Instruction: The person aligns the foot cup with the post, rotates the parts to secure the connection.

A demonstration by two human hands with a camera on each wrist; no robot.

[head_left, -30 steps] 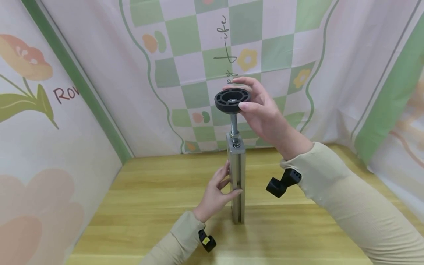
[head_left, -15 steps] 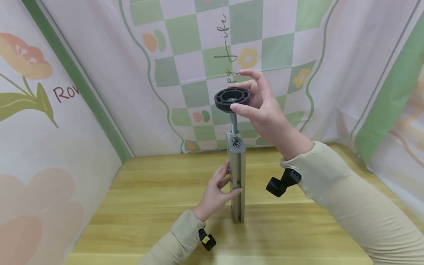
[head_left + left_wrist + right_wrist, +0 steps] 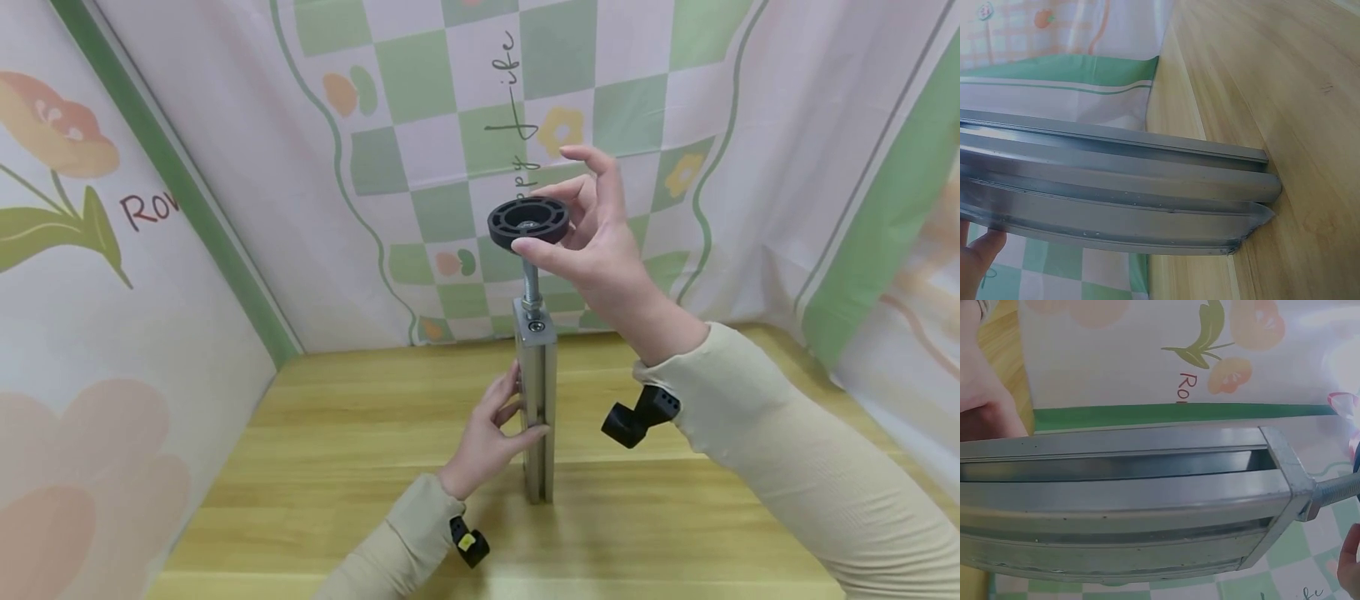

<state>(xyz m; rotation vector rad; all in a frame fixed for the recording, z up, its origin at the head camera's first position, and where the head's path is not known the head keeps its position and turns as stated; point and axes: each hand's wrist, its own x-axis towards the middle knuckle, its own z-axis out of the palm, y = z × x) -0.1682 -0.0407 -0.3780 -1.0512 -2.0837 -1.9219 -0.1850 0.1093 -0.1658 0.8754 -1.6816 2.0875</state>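
A grooved metal profile [image 3: 536, 383] is stood upright near the middle of the bench [image 3: 337, 417], and in the left wrist view its lower end is seen meeting the wood. Both hands are occupied: the profile is gripped partway up by the left hand [image 3: 483, 442], with the thumb laid across the near side and the fingers reaching to the other side, while the rim of a black round foot [image 3: 527, 215] is pinched by the right hand [image 3: 600, 237], the thumb at the near edge and one raised finger held away from the rim. The foot is carried on a threaded rod [image 3: 531, 279], which is set with a nut [image 3: 531, 306] into the metal end plate [image 3: 536, 338] capping the profile; a screw head [image 3: 536, 327] is seen in the plate just beside the nut. Beige sleeves [image 3: 787, 458] are worn, and a small black mount [image 3: 626, 425] is fixed at the right cuff. Behind the bench a curtain [image 3: 480, 142] is hung, printed with green and white checks, flowers and lettering; at the left, a panel [image 3: 112, 333] is decorated with a large orange flower.
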